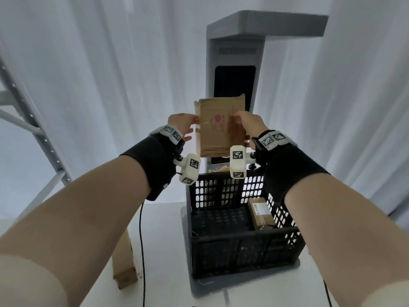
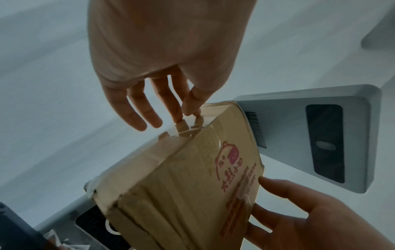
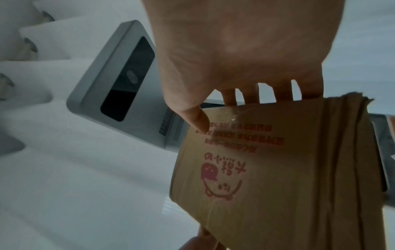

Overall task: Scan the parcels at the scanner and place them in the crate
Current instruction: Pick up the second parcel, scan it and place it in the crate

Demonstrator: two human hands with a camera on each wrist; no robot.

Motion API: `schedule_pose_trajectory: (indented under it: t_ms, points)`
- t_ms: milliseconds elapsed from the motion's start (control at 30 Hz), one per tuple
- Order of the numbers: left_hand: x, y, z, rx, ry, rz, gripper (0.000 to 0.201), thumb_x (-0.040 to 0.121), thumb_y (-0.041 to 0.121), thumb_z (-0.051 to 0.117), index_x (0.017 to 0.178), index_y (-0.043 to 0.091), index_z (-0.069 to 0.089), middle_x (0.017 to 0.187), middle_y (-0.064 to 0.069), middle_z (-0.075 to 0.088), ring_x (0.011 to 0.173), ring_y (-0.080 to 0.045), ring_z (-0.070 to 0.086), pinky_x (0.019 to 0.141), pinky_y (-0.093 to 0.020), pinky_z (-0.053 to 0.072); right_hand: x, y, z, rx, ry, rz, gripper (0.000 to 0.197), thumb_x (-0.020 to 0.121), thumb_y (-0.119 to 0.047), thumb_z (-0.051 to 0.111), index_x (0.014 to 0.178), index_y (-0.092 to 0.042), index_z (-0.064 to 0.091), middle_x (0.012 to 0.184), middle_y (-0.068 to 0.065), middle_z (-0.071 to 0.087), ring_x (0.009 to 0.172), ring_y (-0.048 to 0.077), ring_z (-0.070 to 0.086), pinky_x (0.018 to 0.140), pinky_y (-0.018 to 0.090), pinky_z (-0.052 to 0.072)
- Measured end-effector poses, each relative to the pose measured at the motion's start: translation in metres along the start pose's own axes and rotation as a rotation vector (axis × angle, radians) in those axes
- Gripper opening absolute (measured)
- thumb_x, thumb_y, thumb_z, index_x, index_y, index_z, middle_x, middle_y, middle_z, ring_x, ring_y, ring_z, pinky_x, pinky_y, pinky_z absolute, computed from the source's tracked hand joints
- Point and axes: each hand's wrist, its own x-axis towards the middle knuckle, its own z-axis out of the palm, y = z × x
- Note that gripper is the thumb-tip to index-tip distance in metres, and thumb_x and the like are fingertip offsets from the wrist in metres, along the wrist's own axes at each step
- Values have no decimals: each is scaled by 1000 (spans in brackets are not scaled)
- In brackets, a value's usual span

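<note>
I'm holding the flat brown cardboard parcel upright at twelve o'clock, its far face towards the tall grey scanner tower, I reckon so the dark window can read it. My left hand pinches the glossy taped edge at nine; my right hand grips at three, thumb on the pink print. The black perforated plastic crate sits at six, a small brown box inside.

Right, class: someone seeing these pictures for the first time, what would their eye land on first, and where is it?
A brown cardboard parcel with a pink cartoon print, held up in mid-air between the left hand and the right hand, straight in front of the tall grey scanner. Below it, a black crate stands on the white table, with a smaller parcel lying along its right side.
</note>
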Motion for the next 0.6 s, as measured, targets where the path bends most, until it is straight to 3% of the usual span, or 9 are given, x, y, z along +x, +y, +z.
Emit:
schedule_pose_trajectory:
  t_ms: [133,300,467,600]
  points:
    - [-20,11,27,-47,44,34,8,90,14,64,84,18,68,80,4,70,90,-19,61,89,-35,52,12,-1,-36,11,-35,-19,68,65,-44,63,125,-13,59,118,6,65,107,31,64,100,48,51]
    - [-57,28,62,-47,89,81,13,89,13,61,80,19,68,75,5,67,75,-16,59,79,-34,44,13,-6,-79,-13,-79,-70,46,72,-34,58,110,-8,64,101,6,66,103,32,67,101,51,50]
    - [-82,42,87,-66,140,103,16,88,13,60,82,23,70,74,6,67,74,-15,59,81,-36,43,-9,-19,-115,-5,-115,-97,46,73,-33,60,114,-11,64,110,11,70,102,34,67,92,52,55]
    - [-99,51,104,-72,159,123,31,89,9,58,115,21,68,77,7,68,75,-12,61,82,-37,41,-29,-32,-141,14,-127,-113,40,76,-32,61,109,-10,65,97,6,67,98,32,68,89,49,57]
